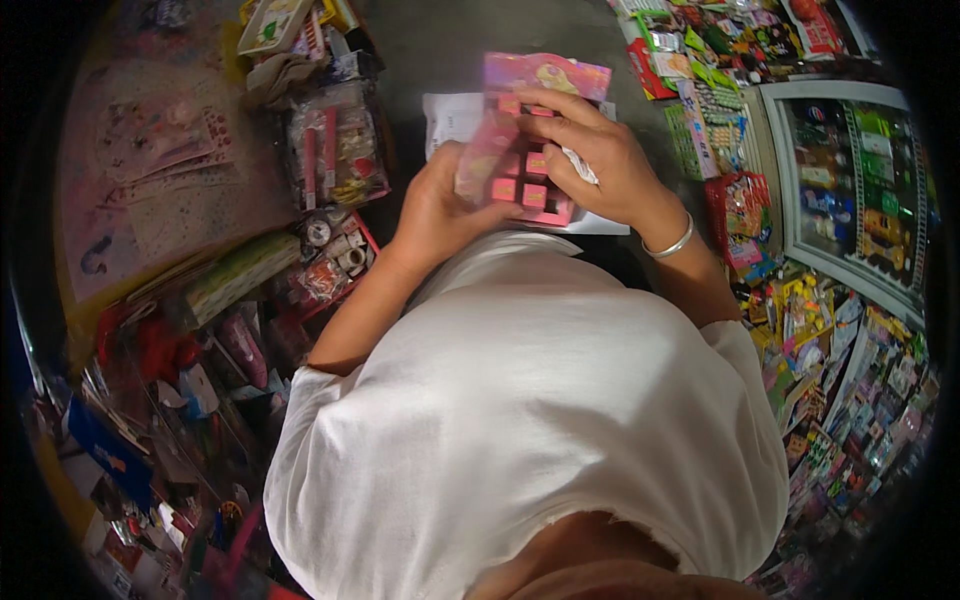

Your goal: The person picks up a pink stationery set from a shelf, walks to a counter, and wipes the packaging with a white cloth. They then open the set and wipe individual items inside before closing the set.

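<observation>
In front of my torso lies a pink display box [556, 213] with several small pink boxes [535, 196] standing in its compartments. Its shiny pink header card [547, 75] rises at the far edge. My left hand [442, 199] grips a translucent pink sheet [480, 161] at the box's left side, the thumb along the near edge. My right hand [589, 146] reaches over the box from the right, fingertips at its far compartments, with a crumpled white tissue or wrapper [580, 166] against the palm. White paper [448, 120] lies under the box.
At the left are a clear-wrapped tray of goods [341, 142], a red bin of tape rolls and small packs [373, 234], and a pink-patterned table surface [90, 217]. To the right stand packed snacks, a red basket [712, 217] and a glass-fronted drinks fridge [832, 172].
</observation>
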Demonstrator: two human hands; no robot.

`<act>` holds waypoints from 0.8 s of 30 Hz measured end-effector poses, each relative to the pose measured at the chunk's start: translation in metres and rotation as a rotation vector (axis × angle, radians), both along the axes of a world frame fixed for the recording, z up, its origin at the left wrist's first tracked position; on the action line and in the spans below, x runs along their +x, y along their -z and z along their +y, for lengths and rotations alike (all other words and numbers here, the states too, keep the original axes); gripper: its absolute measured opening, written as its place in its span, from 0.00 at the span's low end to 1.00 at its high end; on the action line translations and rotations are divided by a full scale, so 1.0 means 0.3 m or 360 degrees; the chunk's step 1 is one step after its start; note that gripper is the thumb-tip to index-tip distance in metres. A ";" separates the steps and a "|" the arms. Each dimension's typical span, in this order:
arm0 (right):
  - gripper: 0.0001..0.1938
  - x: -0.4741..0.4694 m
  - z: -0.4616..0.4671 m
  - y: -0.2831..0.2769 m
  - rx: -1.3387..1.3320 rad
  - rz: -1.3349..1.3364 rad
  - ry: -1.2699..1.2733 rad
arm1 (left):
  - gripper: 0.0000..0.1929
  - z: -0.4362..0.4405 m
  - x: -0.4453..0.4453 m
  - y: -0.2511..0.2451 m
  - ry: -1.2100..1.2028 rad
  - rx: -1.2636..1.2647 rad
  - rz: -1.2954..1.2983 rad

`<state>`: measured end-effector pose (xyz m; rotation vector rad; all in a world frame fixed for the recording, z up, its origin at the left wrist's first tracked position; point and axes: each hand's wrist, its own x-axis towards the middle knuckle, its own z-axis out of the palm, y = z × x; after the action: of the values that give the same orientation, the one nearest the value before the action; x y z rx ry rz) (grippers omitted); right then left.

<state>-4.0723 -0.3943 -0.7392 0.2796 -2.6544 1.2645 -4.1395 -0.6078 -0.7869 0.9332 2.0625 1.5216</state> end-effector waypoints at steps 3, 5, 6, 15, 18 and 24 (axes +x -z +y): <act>0.17 0.003 -0.012 0.011 0.0035 -0.0110 -0.0052 | 0.26 0.008 0.035 0.022 -0.0157 0.0125 -0.0059; 0.17 0.004 -0.023 0.020 0.0091 -0.0082 -0.0038 | 0.23 0.010 0.051 0.029 -0.0236 0.0214 -0.0032; 0.16 0.005 -0.027 0.021 0.0035 -0.0090 0.0016 | 0.23 0.012 0.056 0.026 -0.0276 0.0228 0.0028; 0.16 0.036 -0.093 0.028 -0.0155 -0.0266 0.0021 | 0.18 -0.076 -0.139 -0.182 -0.0640 0.0600 0.0602; 0.13 0.033 -0.096 0.038 -0.0183 -0.0077 0.0102 | 0.10 -0.228 -0.393 -0.115 -0.0722 0.0477 -0.0111; 0.14 0.018 -0.061 0.050 -0.0135 0.0092 0.0128 | 0.15 -0.443 -0.672 0.375 -0.1104 -0.0690 -0.0123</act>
<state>-4.0669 -0.4125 -0.7541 0.1916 -2.5298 1.3192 -4.3410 -0.7406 -0.8995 -0.0182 2.6524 1.2583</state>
